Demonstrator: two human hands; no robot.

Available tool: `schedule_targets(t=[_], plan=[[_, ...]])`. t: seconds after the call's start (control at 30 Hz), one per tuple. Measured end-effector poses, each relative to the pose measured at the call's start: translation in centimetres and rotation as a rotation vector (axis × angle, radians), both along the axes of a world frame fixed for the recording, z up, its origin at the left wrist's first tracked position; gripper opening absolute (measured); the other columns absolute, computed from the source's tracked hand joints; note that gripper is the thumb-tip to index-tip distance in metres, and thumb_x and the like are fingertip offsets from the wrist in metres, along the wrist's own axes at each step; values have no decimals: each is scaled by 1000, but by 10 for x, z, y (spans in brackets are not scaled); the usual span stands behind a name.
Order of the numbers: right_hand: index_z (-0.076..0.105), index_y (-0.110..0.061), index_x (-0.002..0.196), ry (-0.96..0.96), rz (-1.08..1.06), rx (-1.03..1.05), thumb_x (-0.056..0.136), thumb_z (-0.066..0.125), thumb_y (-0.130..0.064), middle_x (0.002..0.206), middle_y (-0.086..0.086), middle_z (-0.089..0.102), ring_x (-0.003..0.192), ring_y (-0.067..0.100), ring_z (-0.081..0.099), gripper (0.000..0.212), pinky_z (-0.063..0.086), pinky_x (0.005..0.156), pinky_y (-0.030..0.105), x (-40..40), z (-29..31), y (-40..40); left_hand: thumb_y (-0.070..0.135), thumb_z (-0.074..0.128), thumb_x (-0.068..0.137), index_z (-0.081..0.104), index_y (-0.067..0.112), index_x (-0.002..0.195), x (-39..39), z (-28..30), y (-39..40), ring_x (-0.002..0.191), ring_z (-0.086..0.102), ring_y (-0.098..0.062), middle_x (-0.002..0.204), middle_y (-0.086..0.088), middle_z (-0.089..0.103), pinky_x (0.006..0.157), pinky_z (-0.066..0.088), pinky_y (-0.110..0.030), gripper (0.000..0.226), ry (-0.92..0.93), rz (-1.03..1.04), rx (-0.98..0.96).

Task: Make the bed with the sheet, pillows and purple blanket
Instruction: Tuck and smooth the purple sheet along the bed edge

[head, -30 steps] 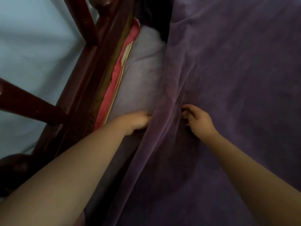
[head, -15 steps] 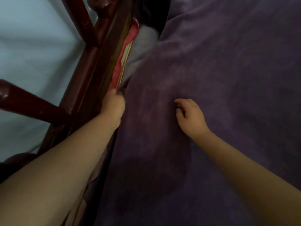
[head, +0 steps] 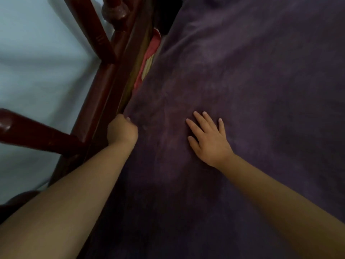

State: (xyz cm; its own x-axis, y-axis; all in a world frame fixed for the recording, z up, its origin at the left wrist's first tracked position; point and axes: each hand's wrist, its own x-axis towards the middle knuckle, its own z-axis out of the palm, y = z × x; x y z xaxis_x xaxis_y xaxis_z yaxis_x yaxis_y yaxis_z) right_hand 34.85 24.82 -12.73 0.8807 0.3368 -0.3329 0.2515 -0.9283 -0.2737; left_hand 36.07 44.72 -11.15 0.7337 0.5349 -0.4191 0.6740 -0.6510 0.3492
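Head view: hands (head: 208, 140) on purple blanket (head: 252, 81)

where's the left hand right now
In the head view the left hand is left of centre, curled at the edge of the purple blanket beside the dark red wooden bed rail, with the right hand flat on the blanket nearby.

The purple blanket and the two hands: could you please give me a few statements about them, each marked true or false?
1. The right hand lies flat on the purple blanket with straight fingers. True.
2. The left hand is at the blanket's edge beside the wooden bed frame. True.
3. The left hand holds a pillow. False: its curled fingers are at the blanket's edge; no pillow is visible.
4. The two hands touch each other. False: they are apart, with blanket between them.
5. A strip of pink cloth shows between frame and blanket. True.
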Motion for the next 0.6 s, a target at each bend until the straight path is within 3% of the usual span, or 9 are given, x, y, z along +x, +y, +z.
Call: schedule_targets(t=[0.1,0.2,0.3,0.4,0.47,0.53,0.6], plan=[[29,-20,144,-101,-12,23,77,4,-50,156,5,22,147,25,10,78,3,115,56,8,2,-6,12,36,99,33,0,132,-10,0,-2,93,60,-38,122,-25,52,69,43,-41,36,-27,-359,266],[33,-17,143,-167,-64,17,78,7,-49,155,8,26,146,28,14,76,6,114,59,24,3,-12,14,42,96,7,15,147,-15,-9,5,88,57,-28,137,-21,28,68,45,-33,62,233,-744,508],[28,-19,145,-158,-91,-27,83,8,-50,157,7,18,147,27,6,72,0,114,58,39,3,-18,5,34,97,15,4,143,-10,-24,3,101,61,-24,134,-20,36,64,49,-29,50,324,-874,760],[20,-22,147,-134,-107,-89,96,24,-41,159,4,9,147,24,-1,54,-4,115,56,51,0,-22,4,32,97,29,-5,135,3,-30,-3,110,57,-20,131,-16,43,45,26,-24,39,476,-941,907],[15,-23,148,-117,-134,-108,98,27,-39,159,3,5,147,23,-4,53,-5,115,55,59,-1,-21,12,35,98,34,1,136,12,-28,-4,116,48,-20,132,-12,38,52,27,-24,40,493,-1000,1013],[12,-24,148,-106,-172,-98,98,26,-40,159,3,2,147,23,-6,55,-4,116,54,71,-4,-20,20,36,98,33,7,140,16,-27,-5,122,39,-21,136,-11,30,73,37,-27,44,489,-1083,1099],[11,-24,148,-112,-215,-72,97,26,-41,159,4,1,147,24,-7,56,-3,116,54,85,-6,-17,23,38,97,33,10,141,22,-25,-4,127,33,-22,139,-10,26,92,38,-31,46,456,-1107,1063]])
